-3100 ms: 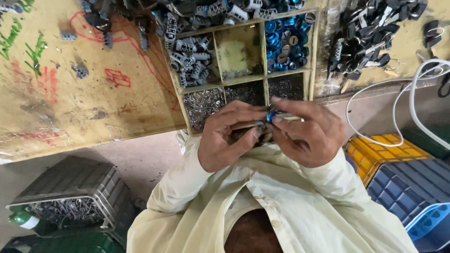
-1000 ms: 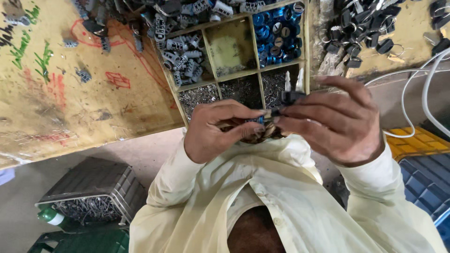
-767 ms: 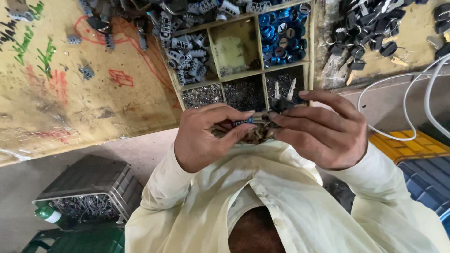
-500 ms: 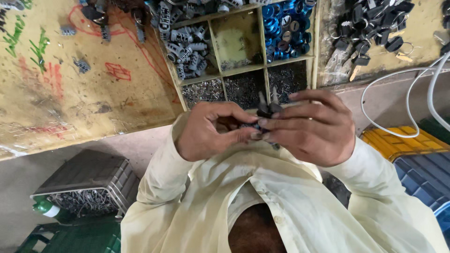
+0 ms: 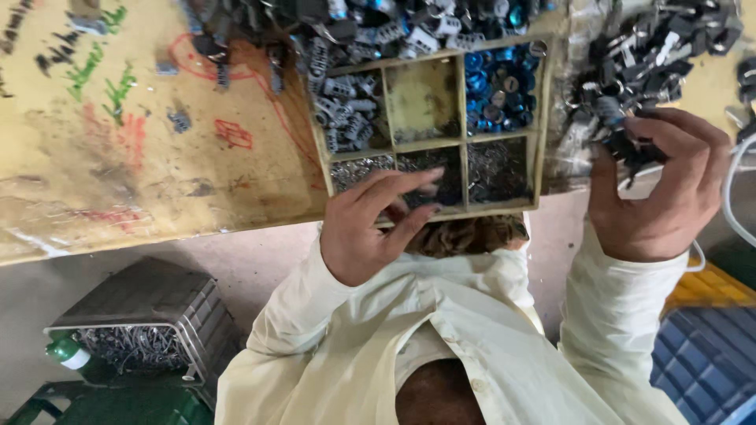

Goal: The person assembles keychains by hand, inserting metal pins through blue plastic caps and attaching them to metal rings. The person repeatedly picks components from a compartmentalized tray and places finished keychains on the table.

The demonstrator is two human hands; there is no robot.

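A paint-marked yellow bench [image 5: 118, 181] fills the top of the view, its near edge running just above both hands. The right hand [image 5: 657, 193] has its fingers curled into a heap of black clips [image 5: 646, 55]; whether it pinches one is hidden. The left hand [image 5: 374, 228] hangs loosely spread over the near cells of a divided tray [image 5: 461, 102]. The tray holds blue caps [image 5: 496, 79], grey parts [image 5: 342, 110] and fine metal bits; one cell looks bare.

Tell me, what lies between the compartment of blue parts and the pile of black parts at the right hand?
In the head view, only the tray's wooden side wall separates blue parts from black parts.
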